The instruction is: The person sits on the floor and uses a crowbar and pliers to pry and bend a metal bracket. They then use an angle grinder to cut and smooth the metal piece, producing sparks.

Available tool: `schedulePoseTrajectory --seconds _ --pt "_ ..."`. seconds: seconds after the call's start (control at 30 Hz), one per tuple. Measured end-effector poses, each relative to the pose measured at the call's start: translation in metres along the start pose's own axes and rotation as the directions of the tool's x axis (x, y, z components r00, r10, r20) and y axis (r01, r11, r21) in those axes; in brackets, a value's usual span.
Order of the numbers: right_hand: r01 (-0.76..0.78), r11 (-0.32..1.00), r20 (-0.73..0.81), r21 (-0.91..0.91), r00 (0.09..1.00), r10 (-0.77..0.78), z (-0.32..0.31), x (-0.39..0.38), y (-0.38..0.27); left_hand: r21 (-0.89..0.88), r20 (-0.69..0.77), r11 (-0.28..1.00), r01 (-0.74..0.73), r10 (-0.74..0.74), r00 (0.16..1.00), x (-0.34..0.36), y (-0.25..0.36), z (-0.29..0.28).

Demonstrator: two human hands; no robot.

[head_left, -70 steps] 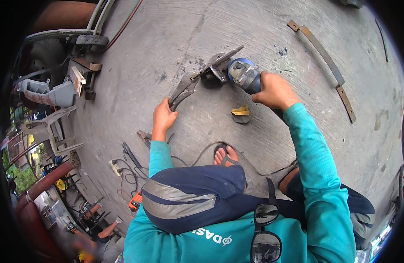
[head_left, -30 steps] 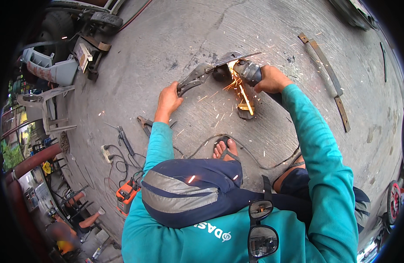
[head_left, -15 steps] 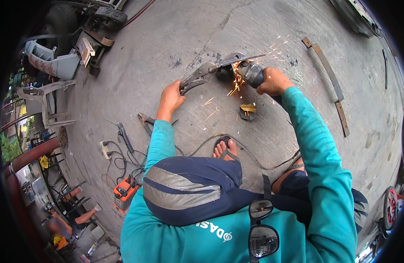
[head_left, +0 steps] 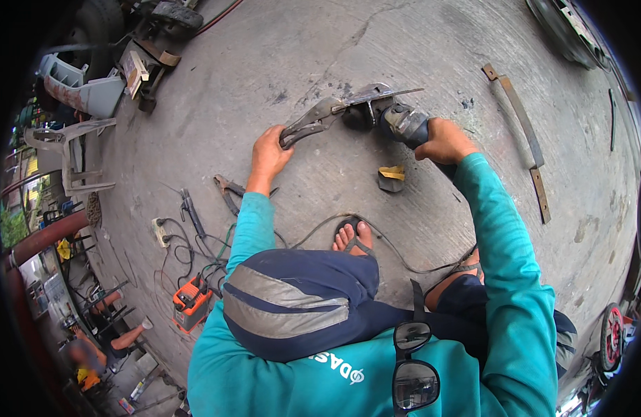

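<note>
My left hand (head_left: 270,154) is closed round the handles of locking pliers (head_left: 313,119), whose jaws clamp a flat metal piece (head_left: 376,93). My right hand (head_left: 445,141) grips an angle grinder (head_left: 406,125), its head close to the underside of that metal piece; whether they touch I cannot tell. No sparks show. A dark rounded part (head_left: 359,118) sits under the metal piece. On the concrete nearer to me stands a small dark block with a yellow top (head_left: 391,178).
Left of my foot lie a welding clamp (head_left: 228,193), an electrode holder (head_left: 190,212), a power outlet box (head_left: 160,231) and an orange welding machine (head_left: 192,303). A cable (head_left: 397,251) runs past my feet. A long metal strip (head_left: 522,125) lies right. Another person (head_left: 101,347) sits far left.
The orange sparks at the grinder have stopped. My right hand and the grinder have shifted slightly right and down, away from the metal piece. My left hand keeps its hold on the pliers.
</note>
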State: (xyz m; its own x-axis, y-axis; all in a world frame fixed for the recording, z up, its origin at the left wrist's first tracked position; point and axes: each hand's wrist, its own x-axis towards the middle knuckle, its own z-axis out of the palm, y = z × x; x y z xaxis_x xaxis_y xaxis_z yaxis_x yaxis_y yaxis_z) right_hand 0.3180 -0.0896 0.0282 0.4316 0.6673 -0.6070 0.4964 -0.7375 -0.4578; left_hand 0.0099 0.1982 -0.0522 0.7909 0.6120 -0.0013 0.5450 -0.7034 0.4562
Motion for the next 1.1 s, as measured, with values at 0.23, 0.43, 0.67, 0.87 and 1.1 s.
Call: schedulePoseTrajectory --seconds 0.23,0.43,0.67,0.87,1.1 --pt "-0.017 1.000 -0.014 0.011 1.000 0.017 0.009 0.024 0.000 -0.027 0.013 1.000 -0.003 0.003 1.000 0.004 -0.001 0.003" --pt "0.005 1.000 0.016 0.015 1.000 -0.005 0.007 0.023 -0.001 -0.034 0.024 0.999 0.028 -0.027 0.999 0.001 -0.005 0.002" --pt "0.022 1.000 -0.025 0.009 0.999 -0.021 0.009 0.031 0.003 -0.056 0.037 0.998 0.040 -0.038 0.999 0.001 0.000 0.001" --pt "0.015 0.999 -0.040 0.046 0.999 -0.013 0.007 0.025 -0.001 -0.046 0.035 0.998 0.044 -0.042 0.998 0.002 -0.006 0.001" --pt "-0.033 0.997 -0.089 0.075 0.995 0.039 0.017 0.021 0.013 -0.045 0.028 0.998 0.043 -0.042 0.999 0.002 -0.001 0.001"
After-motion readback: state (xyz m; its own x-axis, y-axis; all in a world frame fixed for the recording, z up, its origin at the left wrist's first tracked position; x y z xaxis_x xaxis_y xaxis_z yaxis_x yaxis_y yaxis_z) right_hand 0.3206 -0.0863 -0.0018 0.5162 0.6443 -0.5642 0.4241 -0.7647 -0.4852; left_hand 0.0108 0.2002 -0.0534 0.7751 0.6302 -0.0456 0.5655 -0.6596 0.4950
